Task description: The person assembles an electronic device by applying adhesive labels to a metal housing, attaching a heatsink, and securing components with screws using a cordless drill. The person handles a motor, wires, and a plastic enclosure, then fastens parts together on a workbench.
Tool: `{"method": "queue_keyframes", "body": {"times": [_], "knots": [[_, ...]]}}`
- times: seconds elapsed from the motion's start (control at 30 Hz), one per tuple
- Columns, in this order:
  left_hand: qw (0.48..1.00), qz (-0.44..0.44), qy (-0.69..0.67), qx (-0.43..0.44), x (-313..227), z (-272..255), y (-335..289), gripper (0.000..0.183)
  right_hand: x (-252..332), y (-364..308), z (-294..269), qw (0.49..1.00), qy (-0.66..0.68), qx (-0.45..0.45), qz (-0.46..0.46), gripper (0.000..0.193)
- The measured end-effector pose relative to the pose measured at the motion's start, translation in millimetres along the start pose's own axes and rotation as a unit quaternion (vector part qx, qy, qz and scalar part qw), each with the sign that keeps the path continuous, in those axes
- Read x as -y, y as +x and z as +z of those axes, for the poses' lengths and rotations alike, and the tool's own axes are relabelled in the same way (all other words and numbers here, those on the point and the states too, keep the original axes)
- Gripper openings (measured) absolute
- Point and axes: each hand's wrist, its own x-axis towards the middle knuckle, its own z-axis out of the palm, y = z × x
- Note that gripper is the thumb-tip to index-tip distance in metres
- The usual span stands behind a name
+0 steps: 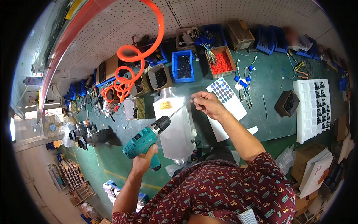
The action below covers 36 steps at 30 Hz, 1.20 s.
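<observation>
My left hand (143,159) is wrapped round the grip of a teal and black cordless drill (141,141). Its long thin bit (180,110) points up and to the right, over a silvery metal housing (173,136) with a yellow label. At the tip of the bit, the fingers of my right hand (209,105) are pinched together; whatever they hold is too small to make out. Under my right forearm lies a white sheet (233,108) with rows of dark round stickers.
Behind the housing stand a blue bin (192,67) of dark small parts and a cardboard box (234,59) of red caps. An orange coiled hose (160,28) hangs at the left. To the right are a dark open box (287,103) and a white tray (302,112) of black parts.
</observation>
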Motion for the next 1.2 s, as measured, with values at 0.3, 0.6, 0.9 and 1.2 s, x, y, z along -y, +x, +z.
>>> {"method": "queue_keyframes", "body": {"times": [0.3,0.6,0.9,1.2], "knots": [[0.994,-0.101,0.005,0.049,-47.3,-30.9,23.9,0.035,11.2,9.6,-18.1,0.994,-0.015,0.085,0.063,0.022],[0.933,0.08,0.321,0.139,-105.1,-55.5,71.2,0.04,2.3,41.7,-18.4,0.993,0.002,0.105,0.051,0.022],[0.929,0.116,0.318,0.15,-154.7,-19.3,116.7,0.038,-20.8,78.6,-6.9,0.961,-0.273,0.015,-0.031,0.024],[0.87,0.119,0.431,0.21,-182.3,4.1,138.3,0.032,7.5,146.0,4.0,0.822,-0.554,0.031,-0.128,0.044]]}}
